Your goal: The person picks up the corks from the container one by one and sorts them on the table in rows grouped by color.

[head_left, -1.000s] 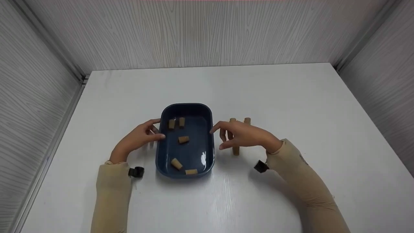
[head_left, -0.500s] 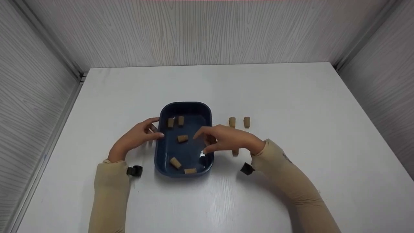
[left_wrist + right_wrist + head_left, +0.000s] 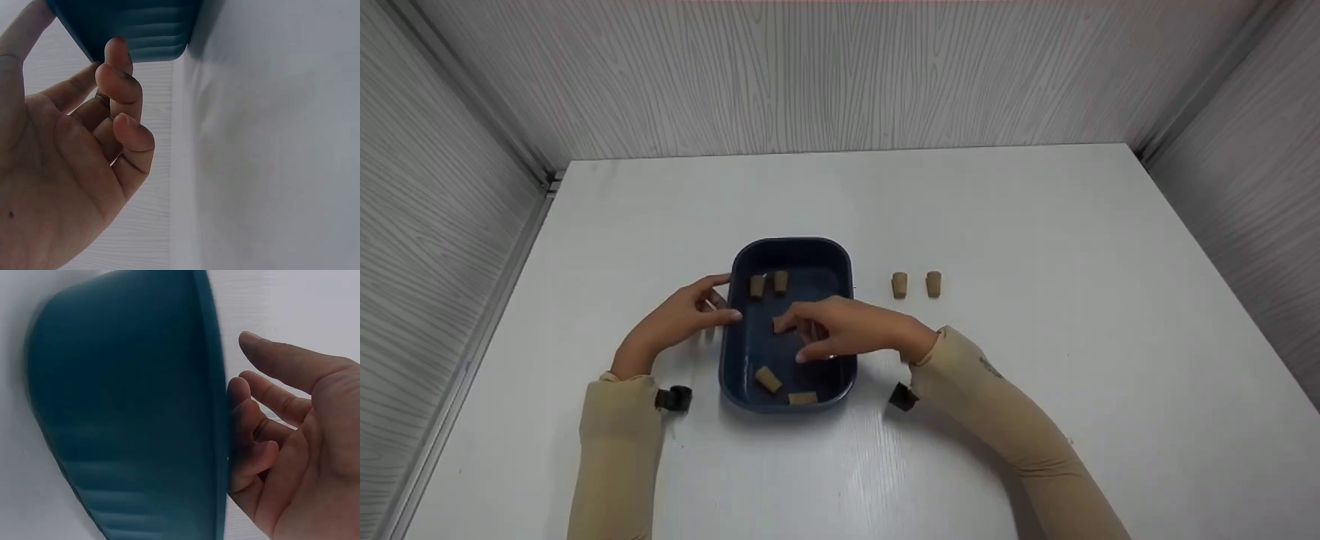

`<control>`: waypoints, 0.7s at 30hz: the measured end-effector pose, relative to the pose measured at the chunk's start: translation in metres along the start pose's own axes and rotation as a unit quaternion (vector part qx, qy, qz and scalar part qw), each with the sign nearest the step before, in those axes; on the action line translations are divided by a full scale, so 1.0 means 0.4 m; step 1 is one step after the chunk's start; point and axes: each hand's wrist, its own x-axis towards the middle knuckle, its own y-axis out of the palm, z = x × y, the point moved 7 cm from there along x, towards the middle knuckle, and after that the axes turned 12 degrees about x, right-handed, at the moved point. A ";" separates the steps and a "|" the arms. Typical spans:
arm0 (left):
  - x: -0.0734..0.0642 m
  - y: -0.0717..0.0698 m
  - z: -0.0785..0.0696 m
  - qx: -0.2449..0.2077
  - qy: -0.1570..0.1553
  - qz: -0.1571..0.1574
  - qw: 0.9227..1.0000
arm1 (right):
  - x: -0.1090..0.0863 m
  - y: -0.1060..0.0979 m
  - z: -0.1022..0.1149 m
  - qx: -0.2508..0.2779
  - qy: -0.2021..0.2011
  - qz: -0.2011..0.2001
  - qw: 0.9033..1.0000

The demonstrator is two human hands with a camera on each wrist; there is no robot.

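Observation:
A deep blue rectangular dish [image 3: 789, 409] stands on the white table. My left hand [image 3: 679, 319] holds its left side, the thumb over the rim and the index finger outside against the wall. Several tapered cork stoppers lie in the dish: a pair at the far left, one cork [image 3: 768, 379] and another cork [image 3: 802, 398] at the near end. My right hand [image 3: 847, 328] hangs over the dish with bent fingers, thumb and index apart. Its index fingertip overlaps the middle cork [image 3: 778, 325], mostly hidden. No cork shows in that hand in the right wrist view.
Right of the dish, one cork [image 3: 899, 285] and a second cork [image 3: 934, 284] stand on the table [image 3: 1035, 225]. Wood-grain panels [image 3: 840, 75] enclose the table at the back and both sides. A small black wrist camera [image 3: 904, 397] juts from the right sleeve.
My right hand has moved left from beside the dish to over its middle, uncovering the corks on the table. The left hand stays at the dish's left side.

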 end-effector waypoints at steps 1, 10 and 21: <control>0.000 0.001 0.001 0.000 -0.001 0.000 1.000 | 0.009 0.006 -0.003 -0.005 0.001 0.002 1.000; -0.006 0.004 0.001 -0.002 -0.006 0.000 1.000 | 0.069 0.055 -0.038 -0.041 0.036 0.051 0.997; -0.002 -0.004 0.004 0.001 -0.003 -0.004 1.000 | 0.080 0.082 -0.049 -0.091 0.080 0.097 0.988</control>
